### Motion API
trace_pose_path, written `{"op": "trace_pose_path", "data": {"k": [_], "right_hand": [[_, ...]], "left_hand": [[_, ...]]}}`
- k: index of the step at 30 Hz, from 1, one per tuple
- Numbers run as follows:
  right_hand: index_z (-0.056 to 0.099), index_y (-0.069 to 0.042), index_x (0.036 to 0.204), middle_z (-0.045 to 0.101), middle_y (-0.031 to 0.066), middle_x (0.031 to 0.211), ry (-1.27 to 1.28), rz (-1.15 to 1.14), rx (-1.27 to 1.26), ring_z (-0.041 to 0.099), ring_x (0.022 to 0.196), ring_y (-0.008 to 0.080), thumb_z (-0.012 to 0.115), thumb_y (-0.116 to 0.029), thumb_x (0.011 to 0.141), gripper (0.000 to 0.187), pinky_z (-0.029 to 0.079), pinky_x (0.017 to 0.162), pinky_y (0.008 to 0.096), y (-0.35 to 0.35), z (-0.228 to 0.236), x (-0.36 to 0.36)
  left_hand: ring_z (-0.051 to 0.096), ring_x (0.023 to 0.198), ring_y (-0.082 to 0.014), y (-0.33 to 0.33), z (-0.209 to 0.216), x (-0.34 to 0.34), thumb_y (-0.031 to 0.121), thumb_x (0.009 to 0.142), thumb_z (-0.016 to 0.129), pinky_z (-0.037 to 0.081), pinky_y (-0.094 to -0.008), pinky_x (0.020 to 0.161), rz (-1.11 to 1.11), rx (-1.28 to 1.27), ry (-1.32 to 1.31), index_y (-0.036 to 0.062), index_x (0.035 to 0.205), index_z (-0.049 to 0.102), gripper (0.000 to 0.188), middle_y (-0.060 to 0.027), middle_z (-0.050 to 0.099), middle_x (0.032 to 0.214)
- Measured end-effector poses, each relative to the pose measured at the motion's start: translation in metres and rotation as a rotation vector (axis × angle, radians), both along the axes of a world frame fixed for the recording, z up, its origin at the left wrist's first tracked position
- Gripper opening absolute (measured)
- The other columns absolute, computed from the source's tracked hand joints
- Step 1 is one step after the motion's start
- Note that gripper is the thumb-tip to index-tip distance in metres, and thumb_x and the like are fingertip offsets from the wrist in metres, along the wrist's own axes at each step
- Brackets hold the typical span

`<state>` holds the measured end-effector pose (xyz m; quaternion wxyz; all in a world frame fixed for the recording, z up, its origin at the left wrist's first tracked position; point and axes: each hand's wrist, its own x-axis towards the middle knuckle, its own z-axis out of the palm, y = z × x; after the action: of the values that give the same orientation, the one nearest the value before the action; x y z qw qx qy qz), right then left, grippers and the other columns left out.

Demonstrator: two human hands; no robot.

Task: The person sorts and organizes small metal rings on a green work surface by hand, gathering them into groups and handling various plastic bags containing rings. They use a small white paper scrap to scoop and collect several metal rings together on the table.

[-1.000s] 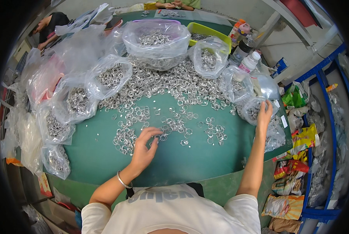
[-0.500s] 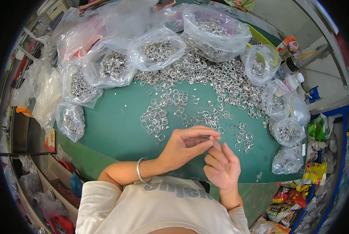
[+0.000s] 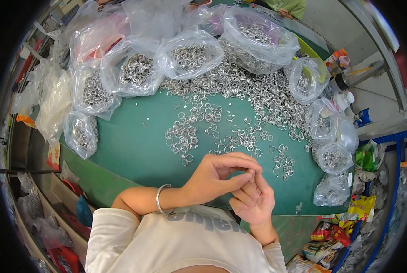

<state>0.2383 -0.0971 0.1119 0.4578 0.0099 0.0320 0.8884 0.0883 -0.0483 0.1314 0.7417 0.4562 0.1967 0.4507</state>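
Above the near edge of the green table point(image 3: 135, 141), my left hand point(image 3: 219, 175) and my right hand point(image 3: 255, 200) meet at the fingertips. My left hand comes in with its thumb and fingers closed in a pinch. The fingers of my right hand are curled up against that pinch, palm turned toward me. Whatever lies between the fingertips is too small or too covered to make out. Just beyond the hands lie loose silver-coloured rings point(image 3: 183, 136) in small groups. Another little group of rings point(image 3: 283, 163) lies right of my right hand.
A large heap of rings point(image 3: 267, 91) curves across the table's far side. Clear plastic bags of rings point(image 3: 189, 55) stand in an arc around it. Bottles point(image 3: 343, 100) stand at the right edge, with colourful packets point(image 3: 331, 232) below. A co-worker's hand point(image 3: 285, 13) shows at the far side.
Both hands have come slightly closer together, and the right hand has shifted a little left. Its fingers are more curled against the left fingertips. The whole view has shifted slightly.
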Motion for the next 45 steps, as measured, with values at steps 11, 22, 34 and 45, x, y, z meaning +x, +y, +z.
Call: {"op": "trace_pose_path", "data": {"k": [11, 22, 34, 45], "right_hand": [[0.058, -0.012, 0.111, 0.037, -0.0006, 0.061, -0.023, -0.018, 0.01, 0.038, 0.057, 0.0131, 0.03, -0.032, 0.099, 0.036, 0.033, 0.055, 0.0271, -0.006, 0.004, -0.003], [0.057, -0.012, 0.097, 0.04, -0.0023, 0.061, -0.152, -0.012, 0.005, 0.037, 0.047, 0.0101, 0.037, -0.033, 0.097, 0.029, 0.034, 0.048, 0.0258, -0.008, 0.009, -0.009], [0.057, -0.012, 0.097, 0.041, -0.0023, 0.062, -0.191, -0.039, -0.035, 0.038, 0.048, 0.0108, 0.037, -0.033, 0.097, 0.028, 0.034, 0.048, 0.0261, -0.01, 0.012, -0.015], [0.054, -0.009, 0.097, 0.038, -0.0002, 0.063, -0.143, -0.02, -0.102, 0.036, 0.057, 0.0134, 0.032, -0.033, 0.099, 0.032, 0.032, 0.055, 0.0273, -0.005, 0.003, -0.011]], "left_hand": [[0.055, 0.101, -0.0178, -0.005, 0.006, -0.005, -0.01, 0.084, 0.053, 0.045, -0.0305, 0.088, -0.054, 0.079, 0.034, -0.0071, 0.108, 0.061, 0.025, -0.0138, 0.056, 0.112], [0.054, 0.099, -0.0164, -0.008, 0.009, -0.006, -0.008, 0.085, 0.052, 0.045, -0.029, 0.086, -0.055, 0.109, 0.025, -0.0047, 0.104, 0.061, 0.021, -0.0124, 0.056, 0.108], [0.055, 0.093, -0.0155, -0.01, 0.005, -0.004, 0.0, 0.087, 0.055, 0.044, -0.0292, 0.085, -0.002, 0.109, -0.016, -0.0032, 0.098, 0.061, 0.013, -0.0102, 0.058, 0.1], [0.056, 0.088, -0.0139, -0.004, -0.007, -0.001, 0.007, 0.092, 0.053, 0.045, -0.0289, 0.082, -0.025, -0.02, 0.077, -0.0038, 0.096, 0.06, 0.013, -0.0104, 0.059, 0.098]]}}
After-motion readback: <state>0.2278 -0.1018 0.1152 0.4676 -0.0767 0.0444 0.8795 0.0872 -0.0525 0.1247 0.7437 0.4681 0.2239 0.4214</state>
